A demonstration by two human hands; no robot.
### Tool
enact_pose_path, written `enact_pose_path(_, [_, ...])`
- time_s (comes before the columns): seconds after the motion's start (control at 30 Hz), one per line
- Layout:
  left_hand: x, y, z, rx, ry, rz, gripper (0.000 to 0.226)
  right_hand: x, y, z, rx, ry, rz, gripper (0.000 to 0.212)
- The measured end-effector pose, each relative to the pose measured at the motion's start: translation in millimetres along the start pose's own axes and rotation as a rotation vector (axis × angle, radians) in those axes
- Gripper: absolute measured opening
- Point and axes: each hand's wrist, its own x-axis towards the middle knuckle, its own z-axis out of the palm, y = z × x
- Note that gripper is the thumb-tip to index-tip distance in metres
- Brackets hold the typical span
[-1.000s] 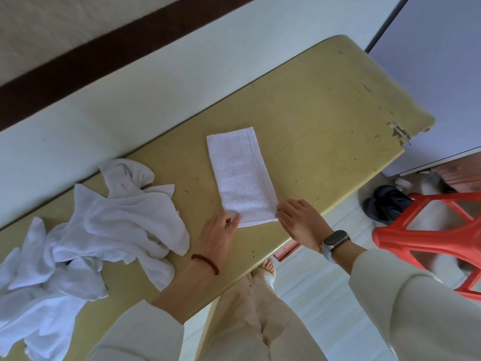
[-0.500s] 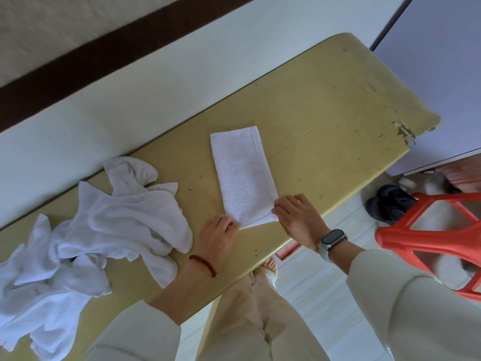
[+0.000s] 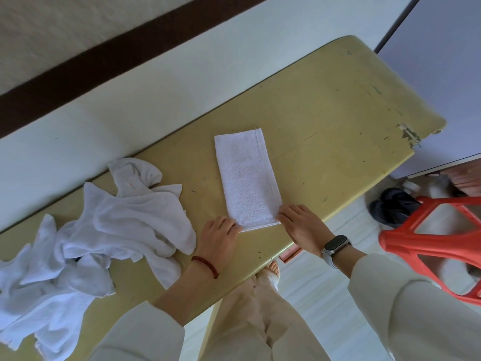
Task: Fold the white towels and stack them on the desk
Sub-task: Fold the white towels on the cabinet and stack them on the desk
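My 2 hands pinch the near corners of the folded white terry towel (image 3: 246, 178), left hand (image 3: 218, 234), right hand (image 3: 303, 225), on the scuffed yellow worktop (image 3: 338, 113) against a white wall (image 3: 130, 105); crumpled white towels (image 3: 104, 230) lie left.

Since 1.0 s ago: left hand (image 3: 220, 237) goes from lying flat with thumb over the near left corner of the folded towel (image 3: 247, 179) to fingers curled at that corner. Right hand (image 3: 303, 225) closes in slightly on the near right corner. Towel's near edge shifts marginally; otherwise flat.
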Motion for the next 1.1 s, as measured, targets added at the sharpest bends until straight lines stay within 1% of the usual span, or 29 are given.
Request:
enact_pose_path(0.07, [0,0,-1,-0.016,-0.02,-0.017,0.016,6,-1,-2,-0.016,-0.024,0.001,0.025])
enact_pose_path(0.13, [1,2,-5,-0.047,-0.062,-0.071,0.013,10,-3,-6,0.022,-0.025,0.021,0.02])
enact_pose_path(0.23, [7,9,-10,-0.027,-0.164,-0.167,0.028,10,-8,-14,0.118,0.008,0.048,0.026])
enact_pose_path(0.27, [9,12,-11,-0.019,-0.178,-0.189,0.028,9,-10,-17,0.139,0.022,0.056,0.026])
enact_pose_path(0.3, [11,14,-11,-0.02,-0.177,-0.202,0.024,7,-12,-20,0.158,0.036,0.064,0.027])
enact_pose_path(0.4, [14,16,-11,-0.034,-0.095,-0.189,0.009,2,-14,-27,0.204,0.063,0.089,0.03])
enact_pose_path(0.5, [15,15,-19,-0.135,-0.018,-0.14,0.026,-8,-13,-31,0.228,0.102,0.13,0.031])
enact_pose_path(0.6, [15,15,-26,-0.238,0.033,-0.063,0.025,-18,-15,-33,0.215,0.102,0.141,0.033])
enact_pose_path(0.7, [22,15,-31,-0.296,0.023,-0.031,0.026,-26,-19,-34,0.222,0.063,0.16,0.04])
enact_pose_path(0.73, [25,16,-33,-0.313,0.01,-0.032,0.027,-28,-20,-33,0.255,0.048,0.197,0.042])
enact_pose_path(0.8, [33,18,-38,-0.355,-0.036,-0.05,0.027,-28,-23,-31,0.407,0.05,0.348,0.043])
enact_pose_path(0.87, [40,20,-43,-0.399,-0.074,-0.086,0.023,-25,-25,-30,0.602,0.137,0.518,0.036])
enact_pose_path(0.93, [47,20,-48,-0.422,-0.097,-0.099,0.019,-16,-25,-32,0.759,0.24,0.648,0.029])
enact_pose_path(1.0, [53,18,-52,-0.421,-0.078,-0.076,0.017,-5,-24,-37,0.829,0.309,0.743,0.028])
enact_pose_path(1.1, [62,15,-58,-0.374,-0.035,-0.04,0.015,7,-17,-45,0.844,0.325,0.833,0.027])
